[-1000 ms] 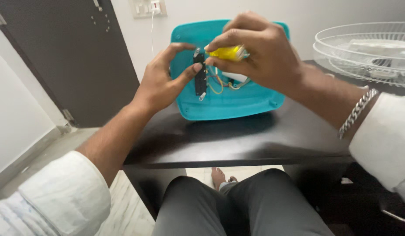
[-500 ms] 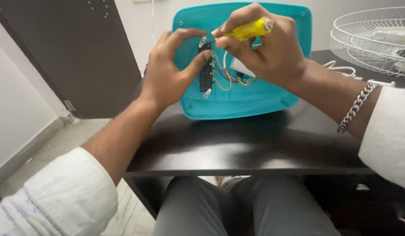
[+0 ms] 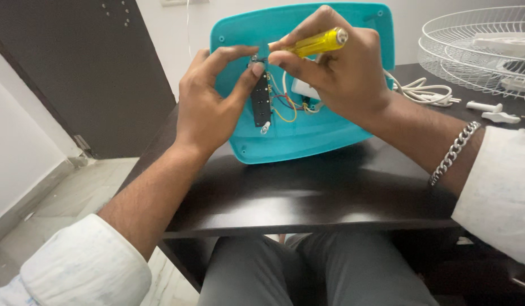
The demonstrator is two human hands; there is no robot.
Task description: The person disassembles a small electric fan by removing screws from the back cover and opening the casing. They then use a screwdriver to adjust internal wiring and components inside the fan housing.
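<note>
Screwdriver in right-hand grip, tip aimed left; left hand pinches upright black switch block.

A panel leans upright on the counter, at its far middle. A switch block sits on the panel's face, with wires just to its right. Right of the panel lies a coiled cord; behind the cord, at the far right, stands a fan grille. Two pegs lie before the grille. A door stands behind the counter's left end.
</note>
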